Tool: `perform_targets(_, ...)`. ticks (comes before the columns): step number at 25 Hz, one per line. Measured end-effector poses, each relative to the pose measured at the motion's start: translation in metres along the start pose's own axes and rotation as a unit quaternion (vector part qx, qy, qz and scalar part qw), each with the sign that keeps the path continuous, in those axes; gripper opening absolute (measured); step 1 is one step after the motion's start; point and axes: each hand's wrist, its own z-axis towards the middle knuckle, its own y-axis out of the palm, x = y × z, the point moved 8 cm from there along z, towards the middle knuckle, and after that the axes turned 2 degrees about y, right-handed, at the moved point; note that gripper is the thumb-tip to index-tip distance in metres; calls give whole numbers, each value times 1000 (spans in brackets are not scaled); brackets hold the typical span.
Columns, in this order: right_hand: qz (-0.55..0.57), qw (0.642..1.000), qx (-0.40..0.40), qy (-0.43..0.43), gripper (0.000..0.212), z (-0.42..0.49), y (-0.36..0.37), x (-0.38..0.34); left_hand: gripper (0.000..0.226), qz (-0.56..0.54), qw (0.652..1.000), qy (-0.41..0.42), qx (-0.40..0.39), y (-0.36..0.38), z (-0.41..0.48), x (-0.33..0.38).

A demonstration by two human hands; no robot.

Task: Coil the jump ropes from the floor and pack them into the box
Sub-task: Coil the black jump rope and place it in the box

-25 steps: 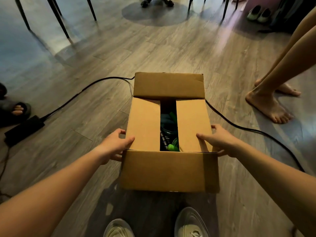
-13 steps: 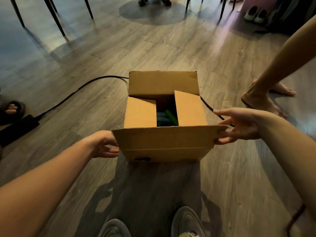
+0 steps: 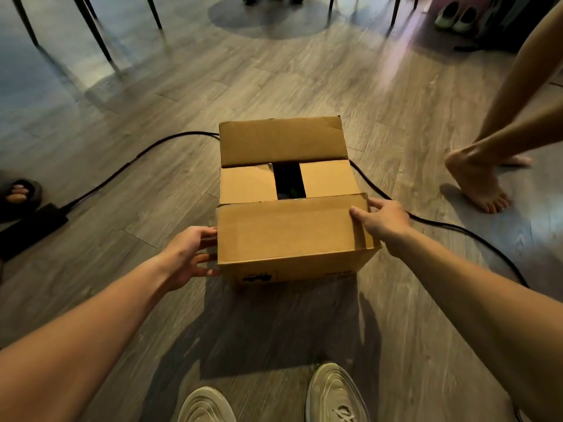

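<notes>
The cardboard box (image 3: 289,236) stands on the wooden floor in front of me. Its two side flaps lie folded in, with the far flap and the near flap folded over them. Through a dark gap in the middle a bit of green jump rope (image 3: 291,194) shows; the rest of the ropes are hidden inside. My left hand (image 3: 189,254) touches the box's left wall with straight fingers. My right hand (image 3: 385,222) rests on the right end of the near flap, thumb on top and fingers at its edge.
A black cable (image 3: 122,169) runs behind the box to a power brick (image 3: 30,228) at the left. Another person's bare foot (image 3: 478,184) stands at the right, a sandalled foot (image 3: 18,194) at the left edge. My shoes (image 3: 332,394) are below. Chair legs (image 3: 91,28) stand far left.
The near flap, raised upright half a second ago, now lies folded down over the box's top. My right hand has moved onto that flap's right end.
</notes>
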Motion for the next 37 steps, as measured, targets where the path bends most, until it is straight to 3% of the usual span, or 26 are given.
perform_targets(3,-5,1000,-19,23,63,-3,1,12,33,44,999,-3,32,-9,-1,-1)
perform_targets(7,-21,993,-87,79,67,-11,-4,22,61,149,987,-56,-9,-14,-6,-3)
perform_targets(9,-34,990,-106,85,72,-14,-3,22,61,189,982,-27,-6,-12,2,16)
perform_targets(12,-56,992,-99,63,77,-14,0,21,63,84,993,87,4,-3,31,73)
perform_targets(17,-52,993,-87,56,75,-12,0,24,93,-68,988,141,-6,11,52,131)
perform_targets(20,-106,993,-48,12,72,-12,2,22,85,-29,984,176,-20,14,45,128)
perform_targets(22,-108,993,-35,-8,76,-16,5,22,68,45,977,207,-21,23,32,112)
perform_targets(24,-141,989,-24,-46,83,-24,13,18,42,148,951,270,8,33,18,94)
perform_targets(25,-188,979,-9,-78,84,-31,18,11,32,224,923,311,40,37,11,85)
perform_targets(28,-284,940,64,-181,80,-55,38,-9,48,441,802,385,122,58,-6,59)
perform_targets(31,-302,912,101,-260,76,-71,52,-25,61,569,745,333,109,82,-12,32)
perform_targets(34,-315,880,-45,-352,64,-82,98,-36,69,640,684,328,120,106,-20,17)
perform_targets(37,-354,844,-134,-379,64,-84,126,-24,78,640,673,361,85,127,-22,15)
